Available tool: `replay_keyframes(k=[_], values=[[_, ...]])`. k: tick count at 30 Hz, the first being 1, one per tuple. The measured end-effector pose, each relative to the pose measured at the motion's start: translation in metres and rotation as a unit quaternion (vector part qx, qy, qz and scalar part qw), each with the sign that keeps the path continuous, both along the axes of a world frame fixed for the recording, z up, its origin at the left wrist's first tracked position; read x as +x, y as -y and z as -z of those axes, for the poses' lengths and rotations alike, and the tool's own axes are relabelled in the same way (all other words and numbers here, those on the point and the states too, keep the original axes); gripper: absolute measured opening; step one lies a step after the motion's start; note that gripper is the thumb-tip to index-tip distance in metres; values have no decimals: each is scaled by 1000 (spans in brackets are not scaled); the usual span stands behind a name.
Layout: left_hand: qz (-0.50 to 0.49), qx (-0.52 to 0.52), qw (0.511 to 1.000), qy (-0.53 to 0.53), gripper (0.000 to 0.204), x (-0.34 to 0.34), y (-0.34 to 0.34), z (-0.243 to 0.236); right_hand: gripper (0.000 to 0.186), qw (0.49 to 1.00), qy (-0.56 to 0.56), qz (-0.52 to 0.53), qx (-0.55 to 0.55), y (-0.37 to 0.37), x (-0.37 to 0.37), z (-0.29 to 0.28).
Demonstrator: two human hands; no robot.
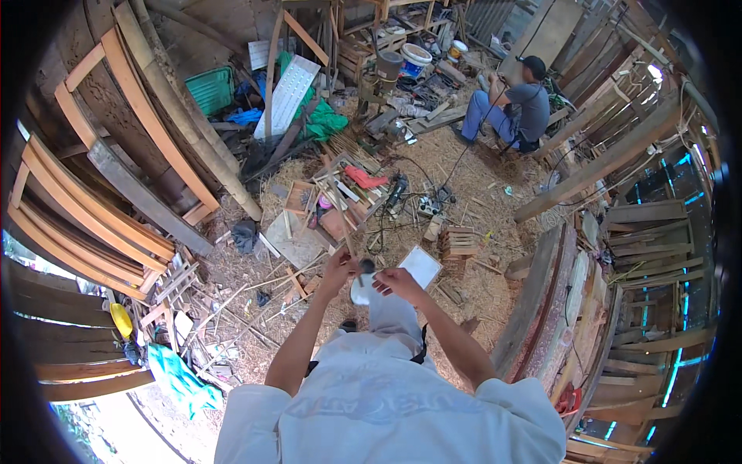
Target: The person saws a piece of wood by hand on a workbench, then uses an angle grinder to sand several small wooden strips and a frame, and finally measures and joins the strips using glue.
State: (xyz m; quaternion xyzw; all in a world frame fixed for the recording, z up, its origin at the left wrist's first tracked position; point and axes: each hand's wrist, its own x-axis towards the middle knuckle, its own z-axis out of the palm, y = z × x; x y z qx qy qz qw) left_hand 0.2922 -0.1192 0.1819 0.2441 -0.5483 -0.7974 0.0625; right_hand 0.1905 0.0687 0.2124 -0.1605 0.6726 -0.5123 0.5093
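My left hand (339, 271) is in front of my body, its fingers closed around a thin wooden strip (349, 237) that points away from me. A small dark round object (367, 265) sits at its fingertips; its kind is too small to tell. Just to the right, my right hand (399, 284) has its fingers curled together, and whatever they may hold is hidden. Behind the right hand, lower down, lies a flat white board (420, 267).
Wood shavings and offcuts cover the ground. Tools and cables surround a low pile with a red cloth (365, 178). Wooden frames (93, 201) lean at left; thick planks (533, 309) lie at right. A seated person (519, 108) is at the far right.
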Motion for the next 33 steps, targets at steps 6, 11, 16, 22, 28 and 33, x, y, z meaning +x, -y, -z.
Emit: replay_keyframes(k=[6, 11, 16, 22, 28, 33], values=[[-25, -47, 999, 6, 24, -50, 36, 10, 26, 990, 47, 136, -2, 5, -132, 42], [-54, -47, 997, -21, 12, -141, 49, 58, 23, 977, 70, 200, 38, 10, -250, 78], [-54, -225, 969, 85, 25, -276, 26, 126, 28, 946, 147, 280, 70, 9, -372, 176], [-51, -34, 977, 206, 21, -404, 32, 224, 20, 947, 116, 190, 232, 28, -463, 312], [-105, -58, 969, 218, 16, -447, 53, 310, 31, 985, -80, -98, 117, 63, -524, 575], [-120, -13, 964, 237, 19, -431, 49, 332, 43, 916, -247, 145, 281, 141, -536, 737]])
